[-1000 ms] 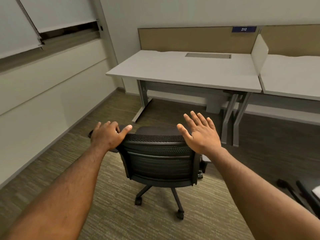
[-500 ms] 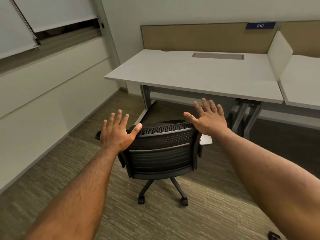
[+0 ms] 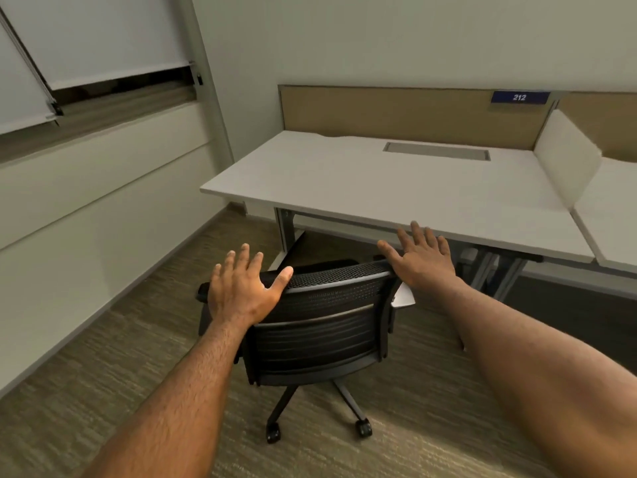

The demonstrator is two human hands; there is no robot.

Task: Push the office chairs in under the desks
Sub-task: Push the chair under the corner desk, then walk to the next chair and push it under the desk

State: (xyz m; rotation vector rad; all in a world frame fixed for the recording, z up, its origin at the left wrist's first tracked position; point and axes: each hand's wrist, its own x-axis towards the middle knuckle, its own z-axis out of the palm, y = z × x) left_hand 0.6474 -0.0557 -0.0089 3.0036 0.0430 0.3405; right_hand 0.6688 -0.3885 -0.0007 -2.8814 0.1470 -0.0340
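A black mesh-backed office chair (image 3: 320, 326) on castors stands on the carpet just in front of the white desk (image 3: 396, 188), its back towards me and its seat near the desk's front edge. My left hand (image 3: 241, 288) lies flat with spread fingers on the top left corner of the backrest. My right hand (image 3: 422, 260) rests open on the top right corner, fingers pointing at the desk edge. Neither hand is curled around the frame.
A grey desk leg (image 3: 286, 232) stands left of the chair, and more legs (image 3: 496, 274) to the right. A tan partition (image 3: 406, 115) backs the desk, a white divider (image 3: 565, 160) separates a second desk (image 3: 610, 215). A wall (image 3: 86, 219) runs along the left.
The chair has rolled forward towards the desk with both hands on its backrest. My left hand's fingers have opened out from a looser curl a second ago.
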